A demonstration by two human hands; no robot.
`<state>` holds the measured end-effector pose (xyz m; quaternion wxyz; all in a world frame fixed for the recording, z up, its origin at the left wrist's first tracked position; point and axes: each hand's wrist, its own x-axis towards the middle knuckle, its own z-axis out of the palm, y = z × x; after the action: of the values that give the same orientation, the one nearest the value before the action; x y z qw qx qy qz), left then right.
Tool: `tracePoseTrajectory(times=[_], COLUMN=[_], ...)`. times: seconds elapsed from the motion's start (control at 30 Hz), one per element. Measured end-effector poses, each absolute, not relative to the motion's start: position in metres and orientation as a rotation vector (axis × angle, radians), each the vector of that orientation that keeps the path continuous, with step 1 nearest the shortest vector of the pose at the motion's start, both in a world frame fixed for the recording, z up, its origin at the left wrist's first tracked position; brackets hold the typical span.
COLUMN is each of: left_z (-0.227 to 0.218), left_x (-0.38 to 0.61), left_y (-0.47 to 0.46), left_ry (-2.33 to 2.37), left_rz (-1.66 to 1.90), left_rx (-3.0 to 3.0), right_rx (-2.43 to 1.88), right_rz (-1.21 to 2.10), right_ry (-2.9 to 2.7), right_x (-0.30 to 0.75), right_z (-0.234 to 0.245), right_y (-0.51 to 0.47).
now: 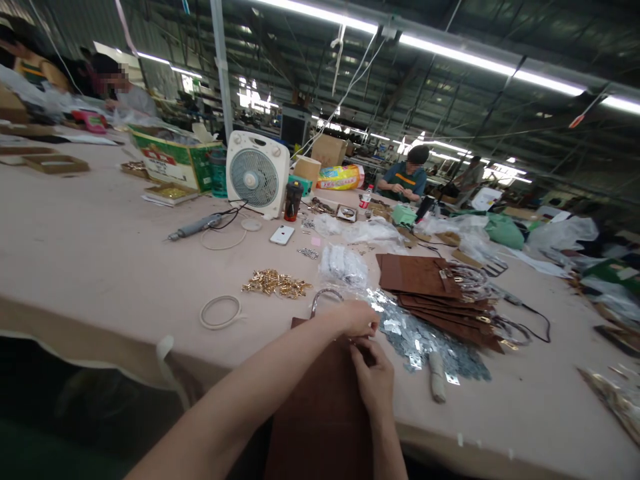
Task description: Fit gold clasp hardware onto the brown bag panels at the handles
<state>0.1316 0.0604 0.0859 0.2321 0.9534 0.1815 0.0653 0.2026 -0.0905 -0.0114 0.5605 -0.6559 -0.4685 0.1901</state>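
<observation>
A brown leather panel [323, 413] lies over the near table edge in front of me, with a curved metal handle ring [324, 296] at its top. My left hand [354, 318] is closed on the panel's top edge beside the ring. My right hand [373, 377] pinches the same edge just below it; what sits between the fingertips is too small to make out. To the right lies a heap of small silver metal plates [425, 337]. A stack of finished brown panels [430, 283] with metal rings lies beyond it.
A pile of gold fittings [277, 283], a tape ring [220, 311], a cloth-wrapped tool [437, 377], a white phone [283, 234], a white fan [257, 173] and a rotary tool [195, 227] are on the pink table [100, 247]. Other people work at the far left and far centre.
</observation>
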Motion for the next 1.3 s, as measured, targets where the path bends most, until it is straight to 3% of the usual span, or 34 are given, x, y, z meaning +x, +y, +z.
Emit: tracePoseTrajectory(times=[0.23,0.4,0.77,1.3], left_z=[0.075,0.059,0.040,0.024], left_x=[0.125,0.086,0.077,0.083], left_y=[0.039,0.026,0.023,0.044], left_ry=[0.765,1.026,1.265,1.166], left_rz=[0.475,0.574,0.245,0.280], left_rx=[2.287,2.292,2.513,2.430], right_rx=[-1.676,-1.658,-1.691,-1.814], right_rz=[0.320,0.415,0.357,0.240], right_ry=[-0.860,-0.755,-0.970,-1.074], right_x=[0.209,0.221,0.229,0.219], right_z=[-0.011,-0.011,-0.010,-0.013], right_y=[-0.083,-0.076,-0.081,-0.076])
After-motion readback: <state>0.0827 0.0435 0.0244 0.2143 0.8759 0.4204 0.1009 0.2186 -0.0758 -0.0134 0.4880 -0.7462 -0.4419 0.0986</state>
